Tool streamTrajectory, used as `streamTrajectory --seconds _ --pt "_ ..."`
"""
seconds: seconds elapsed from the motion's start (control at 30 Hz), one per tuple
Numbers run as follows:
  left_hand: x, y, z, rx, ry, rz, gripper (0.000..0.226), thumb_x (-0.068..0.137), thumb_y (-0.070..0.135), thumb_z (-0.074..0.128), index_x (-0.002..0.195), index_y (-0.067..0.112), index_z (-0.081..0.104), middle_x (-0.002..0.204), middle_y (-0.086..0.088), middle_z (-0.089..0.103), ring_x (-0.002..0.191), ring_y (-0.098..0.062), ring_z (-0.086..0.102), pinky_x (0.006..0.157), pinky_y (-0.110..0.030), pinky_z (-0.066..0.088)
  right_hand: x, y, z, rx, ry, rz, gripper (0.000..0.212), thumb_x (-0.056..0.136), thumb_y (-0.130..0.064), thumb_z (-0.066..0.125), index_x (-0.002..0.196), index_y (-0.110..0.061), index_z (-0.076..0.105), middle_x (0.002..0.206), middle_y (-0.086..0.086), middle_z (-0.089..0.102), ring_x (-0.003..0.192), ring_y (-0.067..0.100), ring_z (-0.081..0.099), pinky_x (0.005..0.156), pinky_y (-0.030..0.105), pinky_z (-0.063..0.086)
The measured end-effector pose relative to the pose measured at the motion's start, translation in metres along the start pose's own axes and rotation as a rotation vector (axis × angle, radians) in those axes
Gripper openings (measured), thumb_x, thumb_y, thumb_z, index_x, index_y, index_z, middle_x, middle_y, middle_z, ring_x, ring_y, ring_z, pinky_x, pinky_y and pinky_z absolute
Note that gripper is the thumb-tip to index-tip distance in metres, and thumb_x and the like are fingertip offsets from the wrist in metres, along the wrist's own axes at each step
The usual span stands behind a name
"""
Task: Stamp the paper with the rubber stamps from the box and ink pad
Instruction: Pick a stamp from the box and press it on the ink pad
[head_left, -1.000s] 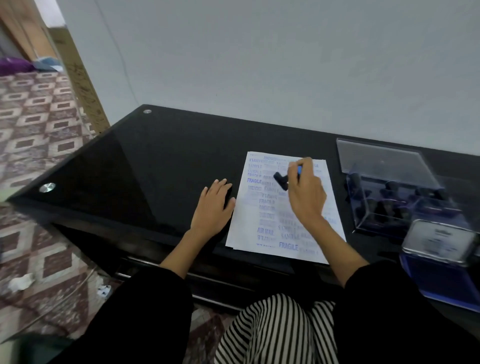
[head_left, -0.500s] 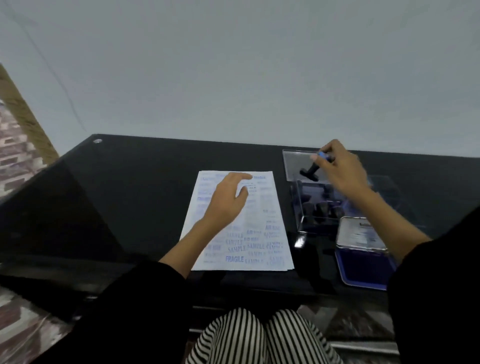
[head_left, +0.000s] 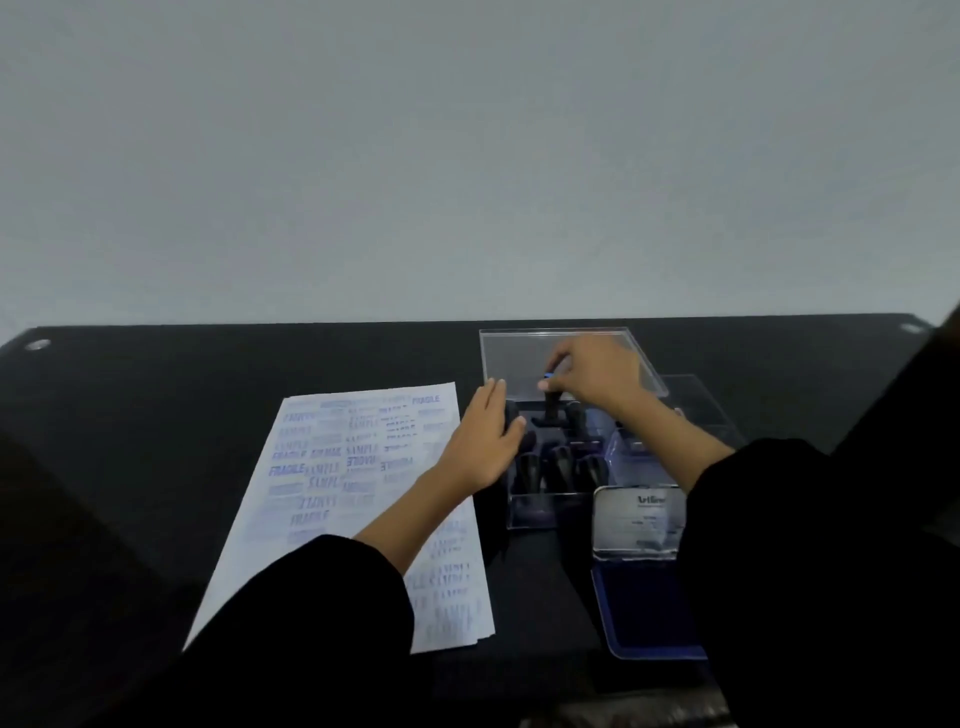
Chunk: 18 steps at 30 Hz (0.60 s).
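A white paper (head_left: 343, 499) covered in blue stamp marks lies on the black table. To its right stands a clear plastic box (head_left: 550, 512) holding several black rubber stamps. My right hand (head_left: 597, 374) pinches the top of a black stamp with a blue cap (head_left: 550, 402), held upright inside the box's far row. My left hand (head_left: 485, 441) rests against the box's left wall, fingers straight. An open blue ink pad (head_left: 644, 613) sits at the near right, its lid raised.
The box's clear lid (head_left: 509, 353) lies flat behind the box. The glossy black table (head_left: 156, 415) runs back to a plain grey wall, with metal studs at its far corners. My black sleeves cover the near edge.
My right hand carried the stamp from the paper over to the box and lowered it in. My left hand slid off the paper to the box's left side. The view turned right.
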<state>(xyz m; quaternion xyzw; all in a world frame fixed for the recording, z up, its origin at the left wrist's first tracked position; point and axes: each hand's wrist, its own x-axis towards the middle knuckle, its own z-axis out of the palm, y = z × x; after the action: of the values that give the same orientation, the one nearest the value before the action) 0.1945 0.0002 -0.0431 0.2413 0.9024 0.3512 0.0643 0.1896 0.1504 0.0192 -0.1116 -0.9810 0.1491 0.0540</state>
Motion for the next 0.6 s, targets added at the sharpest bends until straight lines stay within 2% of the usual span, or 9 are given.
streamTrajectory --seconds 0.13,0.33,0.5,0.6 --pt "0.0 -0.004 0.008 -0.054 -0.007 0.014 0.056 0.102 0.025 0.026 0.149 0.008 0.0 0.159 -0.003 -0.003 0.146 -0.012 -0.004 0.114 -0.019 0.001 0.002 0.003 0.011 -0.095 -0.084 0.005 0.031 0.079 -0.042 0.07 0.103 -0.021 0.071 0.106 0.005 0.07 0.101 0.022 0.063 0.072 0.027 0.042" --pt "-0.003 -0.006 0.009 -0.079 -0.002 0.035 0.055 0.103 0.023 0.023 0.149 0.007 -0.003 0.159 -0.003 -0.004 0.146 -0.011 -0.004 0.111 -0.015 -0.002 0.0 0.002 0.025 -0.201 -0.049 -0.009 0.039 0.078 -0.048 0.068 0.095 -0.012 0.072 0.089 0.007 0.071 0.086 0.023 0.066 0.066 0.027 0.043" --pt "-0.003 -0.006 0.009 -0.09 -0.003 0.025 0.055 0.103 0.023 0.022 0.149 0.008 -0.003 0.159 -0.002 -0.004 0.146 -0.011 -0.003 0.115 -0.019 0.0 -0.009 -0.007 0.029 -0.413 0.074 -0.098 0.038 0.085 -0.042 0.063 0.105 -0.01 0.061 0.097 0.007 0.067 0.088 0.025 0.065 0.065 0.028 0.04" --pt "-0.002 -0.006 0.01 -0.126 0.007 0.012 0.055 0.102 0.024 0.023 0.15 0.011 -0.002 0.159 -0.004 0.005 0.147 -0.015 0.006 0.12 -0.029 0.007 -0.009 -0.016 0.031 -0.399 0.132 -0.138 0.035 0.088 -0.038 0.059 0.111 -0.012 0.059 0.103 0.008 0.066 0.094 0.026 0.064 0.068 0.03 0.042"
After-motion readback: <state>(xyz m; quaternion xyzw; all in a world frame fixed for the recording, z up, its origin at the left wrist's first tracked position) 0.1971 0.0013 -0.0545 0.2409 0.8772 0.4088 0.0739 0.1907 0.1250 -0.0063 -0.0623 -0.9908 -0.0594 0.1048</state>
